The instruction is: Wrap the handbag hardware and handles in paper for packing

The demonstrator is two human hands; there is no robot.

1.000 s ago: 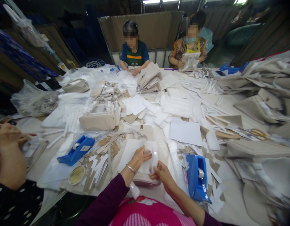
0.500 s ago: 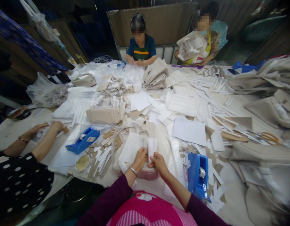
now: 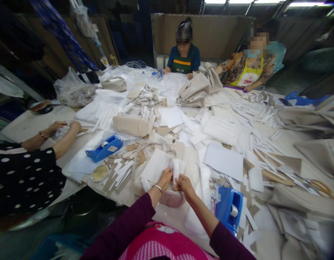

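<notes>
My left hand (image 3: 165,178) and my right hand (image 3: 183,183) meet at the near edge of the table, both pinched on a small folded piece of white paper (image 3: 176,167) held upright between them. Under the hands lies a white sheet (image 3: 155,165) on a pale bag, with a pinkish bag edge (image 3: 170,198) just below. A blue tape dispenser (image 3: 229,208) stands right of my right hand.
A second blue tape dispenser (image 3: 104,148) and a round tin (image 3: 99,173) lie to the left. A person in a dotted top has a hand (image 3: 57,126) on the table at left. Two more people sit at the far side. Paper strips, sheets and beige bags (image 3: 133,124) cover the table.
My hands closed together and lifted the white paper piece upright. The view swung left, and the person at the far right lowered a white bag.
</notes>
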